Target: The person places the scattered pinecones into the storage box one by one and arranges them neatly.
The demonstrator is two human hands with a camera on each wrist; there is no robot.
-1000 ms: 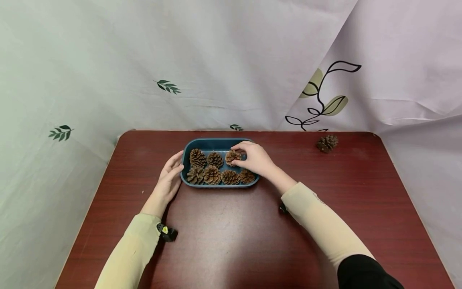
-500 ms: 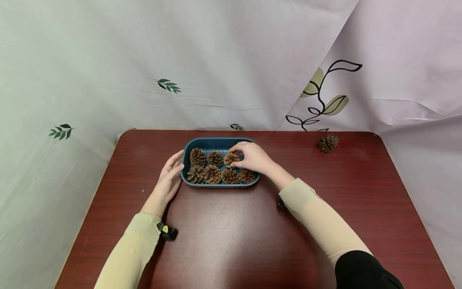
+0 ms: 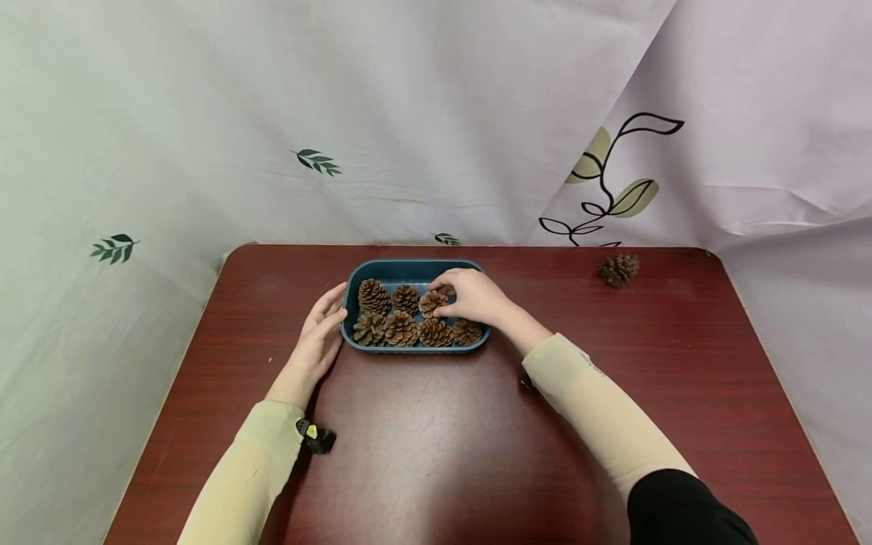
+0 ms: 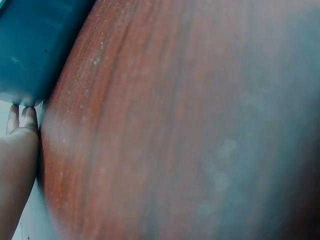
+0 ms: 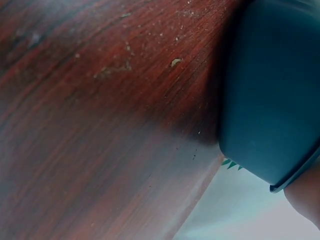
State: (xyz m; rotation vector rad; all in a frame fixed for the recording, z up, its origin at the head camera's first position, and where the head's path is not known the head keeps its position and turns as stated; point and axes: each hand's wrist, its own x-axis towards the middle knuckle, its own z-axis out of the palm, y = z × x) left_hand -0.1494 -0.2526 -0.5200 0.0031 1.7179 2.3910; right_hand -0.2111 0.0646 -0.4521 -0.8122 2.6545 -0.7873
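A blue rectangular tray (image 3: 415,350) with rounded corners holds several brown pine cones in two rows. At its left end my left hand (image 3: 316,337) rests against the outer wall, fingers fairly straight; the left wrist view shows fingertips (image 4: 31,116) touching the tray's end. Inside the right part of the back row, my right hand (image 3: 480,299) pinches a pine cone (image 3: 432,303) between thumb and fingers. That cone sits close beside another pine cone (image 3: 406,299) to its left. In the right wrist view the tray's outer wall (image 5: 270,100) hides the pinched cone.
A lone pine cone (image 3: 618,270) lies near the back right of the reddish-brown table (image 3: 422,439). Behind the table's back edge hangs a pale cloth (image 3: 436,113) with leaf prints. The right forearm reaches across the table's right half.
My right hand has shifted slightly left with the pine cone, closer to the middle cone of the back row. The left hand and the tray look unmoved.
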